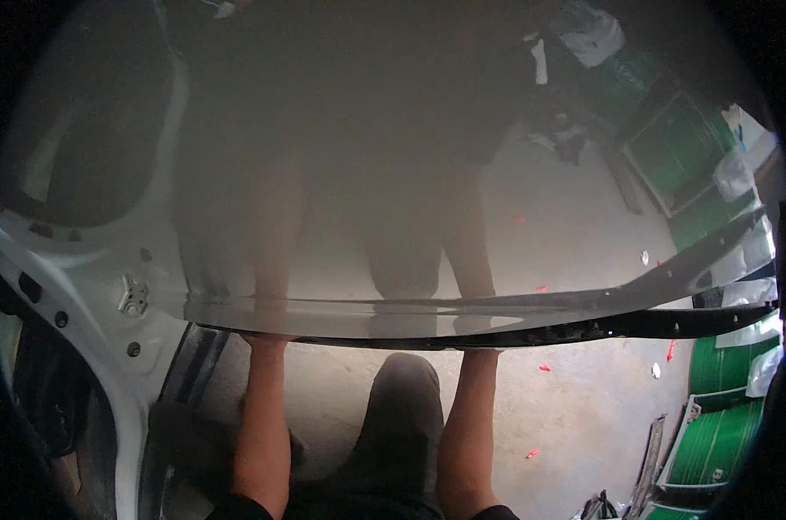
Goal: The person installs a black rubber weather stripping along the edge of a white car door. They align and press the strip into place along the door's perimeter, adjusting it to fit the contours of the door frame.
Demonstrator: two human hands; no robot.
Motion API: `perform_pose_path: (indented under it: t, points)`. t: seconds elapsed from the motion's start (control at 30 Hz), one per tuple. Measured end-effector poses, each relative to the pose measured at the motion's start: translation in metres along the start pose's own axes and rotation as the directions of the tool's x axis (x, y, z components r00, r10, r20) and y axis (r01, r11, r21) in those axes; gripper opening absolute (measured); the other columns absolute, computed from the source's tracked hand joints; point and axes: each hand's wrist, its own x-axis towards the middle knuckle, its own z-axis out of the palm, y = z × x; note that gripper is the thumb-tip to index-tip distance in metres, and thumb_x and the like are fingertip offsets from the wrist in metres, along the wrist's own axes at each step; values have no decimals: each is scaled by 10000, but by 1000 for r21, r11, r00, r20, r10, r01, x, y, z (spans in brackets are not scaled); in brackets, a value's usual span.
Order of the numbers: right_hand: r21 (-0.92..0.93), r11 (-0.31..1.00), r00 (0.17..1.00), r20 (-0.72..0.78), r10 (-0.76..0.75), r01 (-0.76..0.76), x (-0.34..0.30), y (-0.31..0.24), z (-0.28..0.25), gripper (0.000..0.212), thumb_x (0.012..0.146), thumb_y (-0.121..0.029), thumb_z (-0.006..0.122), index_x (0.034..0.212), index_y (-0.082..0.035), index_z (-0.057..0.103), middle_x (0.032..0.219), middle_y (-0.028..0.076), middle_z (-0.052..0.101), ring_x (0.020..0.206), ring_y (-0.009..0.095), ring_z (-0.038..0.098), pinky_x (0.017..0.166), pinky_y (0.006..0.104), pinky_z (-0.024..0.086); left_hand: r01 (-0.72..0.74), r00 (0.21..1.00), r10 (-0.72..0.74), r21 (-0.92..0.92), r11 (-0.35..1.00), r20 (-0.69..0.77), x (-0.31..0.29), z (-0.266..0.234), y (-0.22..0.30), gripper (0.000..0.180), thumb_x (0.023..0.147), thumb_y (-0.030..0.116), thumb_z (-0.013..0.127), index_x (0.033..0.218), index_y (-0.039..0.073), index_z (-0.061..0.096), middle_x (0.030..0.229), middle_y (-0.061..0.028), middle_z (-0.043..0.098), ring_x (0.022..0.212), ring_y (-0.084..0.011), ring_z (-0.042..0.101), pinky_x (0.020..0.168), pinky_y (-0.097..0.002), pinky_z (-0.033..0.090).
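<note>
A large glossy grey car body panel (350, 217), which looks like a door, fills the upper view and mirrors my arms. Along its lower edge runs a long black trim strip (575, 332); toward the right the strip stands apart from the panel. My left hand (267, 339) reaches up to the edge near the panel's left end. Farther right, my right hand (482, 351) meets the strip's underside. Both hands' fingers are hidden behind the edge, so their grip cannot be seen.
At left is the pale car body frame (107, 347) with a metal bracket (133, 297) and holes. Green panelled racks (714, 446) with clear plastic wrapping stand at right. Small red scraps (532, 453) and dark strips (649, 464) lie on the concrete floor (575, 416).
</note>
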Motion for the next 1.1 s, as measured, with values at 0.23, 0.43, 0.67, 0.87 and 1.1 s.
perform_pose_path:
  t: [0.23,0.43,0.67,0.87,1.1]
  points:
    - [10,1000,1000,6,-6,6,-5,-3,-7,581,923,-542,306,1275,-108,463,1268,110,519,1146,307,495,974,474,403,27,999,-27,-1,1000,21,0,-4,9,840,778,537,563,1450,133,260,1460,-134,326,1318,-326,350,1090,-502,232]
    - [22,999,999,-16,-37,38,1,5,-6,585,921,-547,307,1274,-109,467,1264,108,522,1142,308,499,972,476,404,38,999,-37,44,998,-37,2,-2,9,862,762,576,568,1443,137,276,1445,-131,351,1302,-328,369,1088,-490,239]
    - [31,998,997,-44,-57,58,-1,5,-10,589,919,-552,308,1272,-111,472,1260,106,526,1137,310,503,971,478,405,55,998,-50,106,993,-47,5,-3,10,869,749,611,571,1428,139,304,1415,-128,389,1269,-324,404,1076,-470,263]
    - [-15,996,994,-64,-87,86,-6,11,-14,592,917,-557,308,1270,-112,477,1257,104,529,1133,311,506,969,480,405,67,998,-62,414,908,-24,1,-22,-11,698,803,583,513,1317,114,453,1251,-131,526,1075,-268,546,940,-417,424]
    - [105,994,988,-154,-24,41,-16,6,3,567,917,-533,298,1235,-102,486,1220,112,541,1097,321,518,950,490,412,110,978,-206,752,650,35,-9,-92,-63,404,915,411,435,1045,76,618,808,-73,638,546,-142,509,517,-305,494]
